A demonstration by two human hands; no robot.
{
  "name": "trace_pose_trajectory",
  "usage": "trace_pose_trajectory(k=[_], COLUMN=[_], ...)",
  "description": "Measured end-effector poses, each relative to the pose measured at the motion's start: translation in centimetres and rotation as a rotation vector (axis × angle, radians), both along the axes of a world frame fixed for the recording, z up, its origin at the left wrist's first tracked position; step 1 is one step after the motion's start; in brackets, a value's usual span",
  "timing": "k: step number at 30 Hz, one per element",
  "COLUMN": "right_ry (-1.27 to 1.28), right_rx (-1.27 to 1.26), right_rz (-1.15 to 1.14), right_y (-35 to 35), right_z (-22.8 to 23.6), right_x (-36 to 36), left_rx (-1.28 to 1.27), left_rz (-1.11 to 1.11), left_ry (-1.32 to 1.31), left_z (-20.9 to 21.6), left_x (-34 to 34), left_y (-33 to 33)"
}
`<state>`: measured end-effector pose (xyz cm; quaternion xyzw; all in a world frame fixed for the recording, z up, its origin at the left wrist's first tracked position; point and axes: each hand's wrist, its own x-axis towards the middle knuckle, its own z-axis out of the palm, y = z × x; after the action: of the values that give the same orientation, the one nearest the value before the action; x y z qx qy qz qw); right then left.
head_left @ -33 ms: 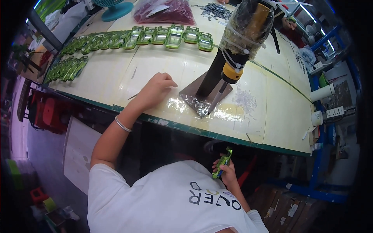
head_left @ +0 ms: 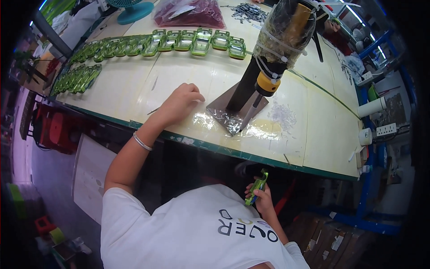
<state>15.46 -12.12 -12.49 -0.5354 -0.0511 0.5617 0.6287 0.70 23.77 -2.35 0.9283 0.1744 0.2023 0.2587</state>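
The right hand point(head_left: 262, 197) is held below the front edge of the tabletop point(head_left: 134, 85), close to the person's chest, with its fingers curled around a small green plastic part point(head_left: 256, 187) that stands roughly upright in the grasp. The left hand point(head_left: 181, 102) rests on the tabletop, well apart from the right, its fingers loosely bent and pressed down on the pale surface with nothing visibly pinched between them; whether a very small item lies under the fingertips cannot be told. Just to the right of this hand stands a dark upright tool point(head_left: 255, 78) on a metal base plate point(head_left: 233, 114), its upper section wrapped in clear film and bound with ties, a yellow collar and a thin tip pointing down toward the plate. A scatter of small clear bits point(head_left: 282, 115) lies beside the plate. Rows of green tray-like parts point(head_left: 188, 41) run along the far side of the tabletop, with a bag of red material point(head_left: 190, 13) beyond them. In judgement, the step in hand is bringing one green part up to the tool; the next move calls for lifting the part over the edge and setting it squarely under the tip, the left hand steadying it.
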Motion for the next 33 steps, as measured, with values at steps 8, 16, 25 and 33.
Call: trace_pose_trajectory(k=[8, 16, 25, 33], right_ry=[-0.029, -0.023, -0.824, -1.216], right_rx=[-0.02, 0.053, 0.044, 0.151], right_rz=[0.031, 0.128, 0.496, 0.477], right_y=[-0.2, 0.5, 3.5, 7.4], right_z=[0.2, 2.8, 9.3, 14.6], right_x=[-0.6, -0.6, -0.5, -1.8], left_rx=[0.025, -0.244, -0.845, -0.712], left_rz=[-0.004, 0.138, 0.241, -0.129], left_ry=[0.172, 0.274, -0.418, -0.51], left_z=[0.3, 2.2, 3.2, 5.8], left_x=[1.3, 1.7, -2.7, -4.2], left_y=[2.4, 3.3, -5.5, -14.3])
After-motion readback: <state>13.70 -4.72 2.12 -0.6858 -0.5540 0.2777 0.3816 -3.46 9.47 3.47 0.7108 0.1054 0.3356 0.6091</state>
